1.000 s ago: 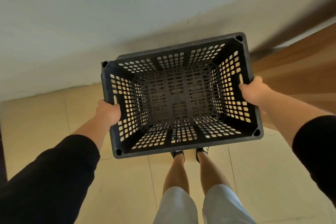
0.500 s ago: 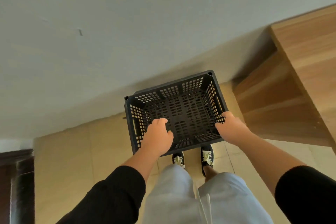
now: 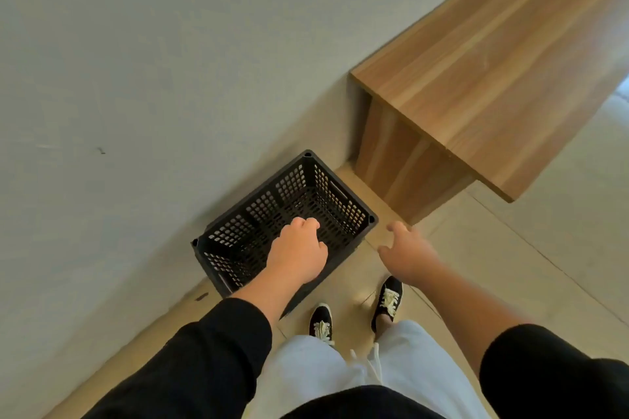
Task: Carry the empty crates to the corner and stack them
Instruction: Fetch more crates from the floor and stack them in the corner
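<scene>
One black perforated crate (image 3: 296, 214) is counted, set on the floor at the wall's foot, near the centre of the view. One wooden bench (image 3: 493, 85) is counted toward two o'clock. Two hands are counted: the left hand (image 3: 297, 253) at the centre over the crate, and the right hand (image 3: 406, 253) toward four o'clock. Two black lace-up shoes are counted at six o'clock: the left shoe (image 3: 320, 322) and the right shoe (image 3: 388, 299). Two black sleeves are seen at the lower corners.
</scene>
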